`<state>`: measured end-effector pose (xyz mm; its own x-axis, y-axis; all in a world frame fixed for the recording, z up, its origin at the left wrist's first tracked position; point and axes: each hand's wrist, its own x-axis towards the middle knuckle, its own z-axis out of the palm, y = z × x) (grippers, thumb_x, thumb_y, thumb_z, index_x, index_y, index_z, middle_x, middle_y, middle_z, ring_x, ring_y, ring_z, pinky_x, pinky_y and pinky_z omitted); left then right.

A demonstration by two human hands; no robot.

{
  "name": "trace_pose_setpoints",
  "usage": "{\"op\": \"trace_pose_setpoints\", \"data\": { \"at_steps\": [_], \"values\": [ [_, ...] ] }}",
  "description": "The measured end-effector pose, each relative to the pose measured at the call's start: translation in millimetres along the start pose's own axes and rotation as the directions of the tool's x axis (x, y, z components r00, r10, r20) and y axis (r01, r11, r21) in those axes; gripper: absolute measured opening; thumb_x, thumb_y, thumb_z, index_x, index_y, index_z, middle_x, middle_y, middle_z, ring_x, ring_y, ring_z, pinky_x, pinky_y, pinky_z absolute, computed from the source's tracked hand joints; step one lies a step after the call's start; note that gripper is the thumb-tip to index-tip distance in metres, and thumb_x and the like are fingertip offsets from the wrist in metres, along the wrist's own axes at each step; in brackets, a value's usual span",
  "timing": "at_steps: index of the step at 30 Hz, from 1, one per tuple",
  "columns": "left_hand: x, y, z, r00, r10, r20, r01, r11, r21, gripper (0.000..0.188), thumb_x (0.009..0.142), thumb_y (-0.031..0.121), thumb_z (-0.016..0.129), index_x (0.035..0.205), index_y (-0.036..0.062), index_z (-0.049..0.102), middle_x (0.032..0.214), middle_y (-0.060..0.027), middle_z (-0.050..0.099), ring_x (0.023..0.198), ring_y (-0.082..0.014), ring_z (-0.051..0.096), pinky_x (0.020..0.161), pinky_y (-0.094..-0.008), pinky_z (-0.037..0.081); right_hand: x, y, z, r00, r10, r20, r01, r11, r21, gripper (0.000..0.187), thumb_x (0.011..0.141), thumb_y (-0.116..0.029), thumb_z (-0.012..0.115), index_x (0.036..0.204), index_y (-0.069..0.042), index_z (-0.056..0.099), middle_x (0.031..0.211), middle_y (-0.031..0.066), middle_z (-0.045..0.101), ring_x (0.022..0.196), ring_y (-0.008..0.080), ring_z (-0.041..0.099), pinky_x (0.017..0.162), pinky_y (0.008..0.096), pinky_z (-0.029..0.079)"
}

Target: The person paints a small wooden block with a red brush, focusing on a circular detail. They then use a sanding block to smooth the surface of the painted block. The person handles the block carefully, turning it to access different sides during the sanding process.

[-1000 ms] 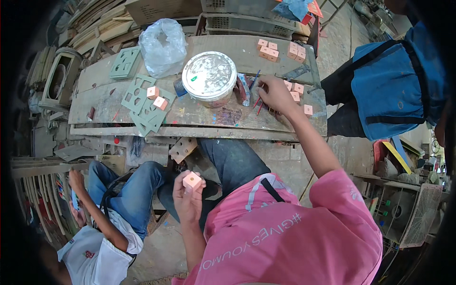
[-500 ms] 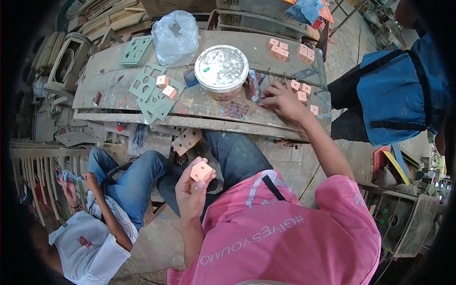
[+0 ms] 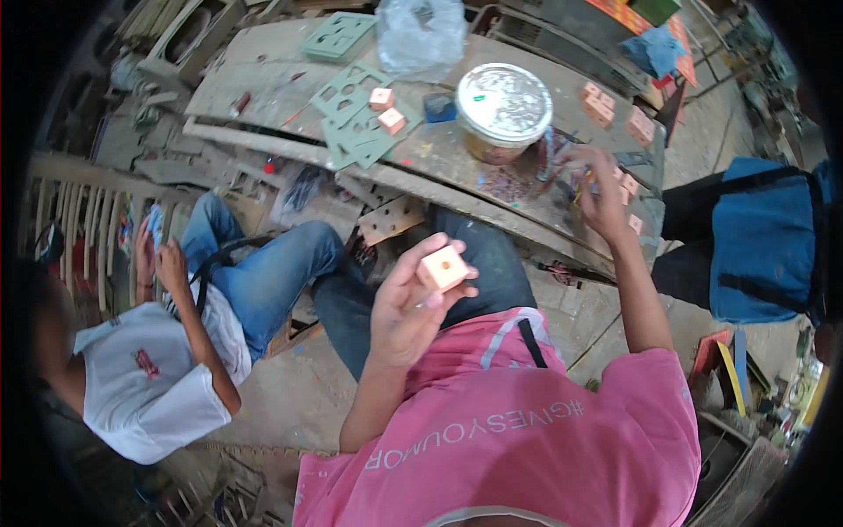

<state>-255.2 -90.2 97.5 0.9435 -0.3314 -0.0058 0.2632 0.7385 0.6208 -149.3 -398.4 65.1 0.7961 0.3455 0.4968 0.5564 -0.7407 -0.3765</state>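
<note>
My left hand (image 3: 411,303) holds a peach-coloured cube (image 3: 444,268) above my lap, gripped between thumb and fingers; a round hole shows in one face. My right hand (image 3: 600,191) hangs low over the right part of the worn workbench (image 3: 272,75). Its fingers are bent and smeared by motion, so whether anything is in them cannot be made out. Beside those fingers lies a crumpled paint tube (image 3: 551,151). Several more peach cubes (image 3: 629,184) sit just right of this hand, partly hidden by it.
A white-lidded tub (image 3: 502,110) stands mid-bench. Left of it are a blue block (image 3: 441,108), a clear plastic bag (image 3: 421,39) and green cut-out boards (image 3: 351,97) bearing two cubes (image 3: 392,120). A co-worker in white (image 3: 158,378) sits at left; another person's blue garment (image 3: 760,237) is at right.
The view has shifted, so the bench appears further right and tilted. My left hand has raised the cube and turned it. My right hand has lifted slightly from the benchtop, its fingers now blurred.
</note>
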Motion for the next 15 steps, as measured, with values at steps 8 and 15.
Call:
{"op": "trace_pose_setpoints", "data": {
  "at_steps": [8, 15],
  "values": [
    [6.1, -5.5, -2.6, 0.964, 0.128, 0.232, -0.112, 0.991, -0.078, 0.05, 0.087, 0.01, 0.056, 0.132, 0.0049, 0.036, 0.13, -0.0217, 0.04, 0.104, -0.0286, 0.052, 0.084, -0.0401, 0.045, -23.3, -119.1, -14.5, 0.629, 0.77, -0.106, -0.278, 0.351, 0.894, 0.021, 0.092, -0.003, 0.048, 0.11, -0.009, 0.039, 0.083, 0.0052, 0.053, 0.061, 0.0082, 0.047, 0.048, 0.0205, 0.035],
    [7.6, -1.9, 7.5, 0.96, 0.181, 0.214, -0.208, 0.972, 0.108, 0.046, 0.09, 0.012, 0.053, 0.132, 0.0047, 0.036, 0.135, -0.0219, 0.031, 0.101, -0.028, 0.051, 0.078, -0.0365, 0.047, -81.4, -160.4, 40.8, 0.45, 0.483, 0.751, -0.334, -0.689, 0.643, 0.023, 0.091, -0.006, 0.046, 0.113, 0.0, 0.051, 0.087, 0.0126, 0.058, 0.069, 0.0171, 0.054, 0.063, 0.0297, 0.045]
  ]
}}
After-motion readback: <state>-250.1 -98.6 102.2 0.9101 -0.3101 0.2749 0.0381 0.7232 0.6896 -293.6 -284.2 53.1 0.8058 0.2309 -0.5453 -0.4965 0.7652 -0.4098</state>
